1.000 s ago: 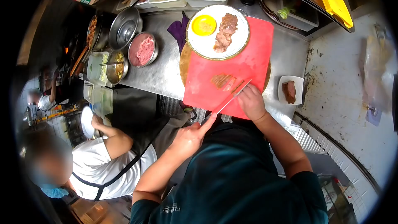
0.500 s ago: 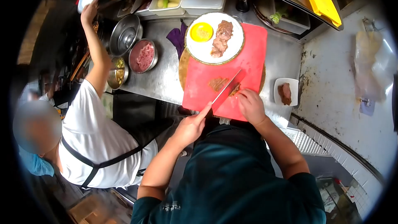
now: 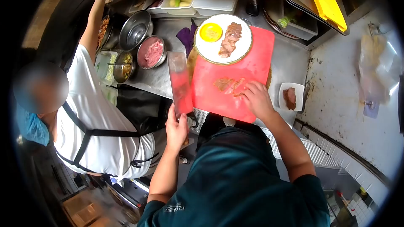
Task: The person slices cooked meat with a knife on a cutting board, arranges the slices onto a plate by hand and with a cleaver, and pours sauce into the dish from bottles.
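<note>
The steel counter (image 3: 290, 61) is taken up at its front by a red cutting board (image 3: 235, 70), set squarely before the body, presumably so both hands are served. Across the board's far end a round white plate (image 3: 203, 53) is laid, apparently to leave the near surface for slicing. The cleaver (image 3: 179, 82) is held beside the board's left edge, blade pointing forward, its handle gripped firmly by the left hand (image 3: 176, 129), probably to keep the edge away from the other fingers. The right hand (image 3: 259, 100) is bent down at the right end of the meat slices (image 3: 226, 85) lying mid-board, seemingly to steady them; whether any is pinched cannot be told.
</note>
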Available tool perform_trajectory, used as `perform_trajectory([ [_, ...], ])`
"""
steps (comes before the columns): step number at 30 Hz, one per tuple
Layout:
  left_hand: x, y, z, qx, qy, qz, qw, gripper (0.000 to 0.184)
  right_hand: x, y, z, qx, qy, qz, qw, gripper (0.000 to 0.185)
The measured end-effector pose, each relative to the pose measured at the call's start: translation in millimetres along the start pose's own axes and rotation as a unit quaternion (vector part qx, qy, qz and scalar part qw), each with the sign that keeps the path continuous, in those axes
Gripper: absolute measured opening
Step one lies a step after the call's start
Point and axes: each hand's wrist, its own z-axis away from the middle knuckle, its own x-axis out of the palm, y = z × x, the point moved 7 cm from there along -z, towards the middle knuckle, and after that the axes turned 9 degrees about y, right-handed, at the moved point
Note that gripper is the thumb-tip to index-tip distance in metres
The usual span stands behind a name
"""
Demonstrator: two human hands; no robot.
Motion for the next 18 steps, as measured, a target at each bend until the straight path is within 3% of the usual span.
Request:
perform_trajectory([
  [5, -14, -36, -46, -0.035, 0.021, -0.036, 0.999, 0.061, 3, 3, 6, -0.019, -0.039, -0.022, 0.999, 0.015],
  [7, -20, -50, -72, 0.07, 0.056, -0.12, 0.989, 0.062, 0, -1, 5, -0.027, -0.029, -0.025, 0.999, 0.011],
  [10, -19, -46, -94, 0.042, 0.035, -0.264, 0.963, 0.064, -6, -5, 0, -0.008, -0.032, -0.043, 0.998, 0.011],
  [13, -4, -53, -125, 0.204, 0.057, -0.444, 0.87, 0.067, -12, -2, 2, 0.03, -0.015, -0.064, 0.997, 0.011],
  [18, 25, -68, -173, 0.23, 0.032, -0.421, 0.877, 0.058, -14, 1, 0, 0.136, 0.003, -0.108, 0.985, 0.012],
])
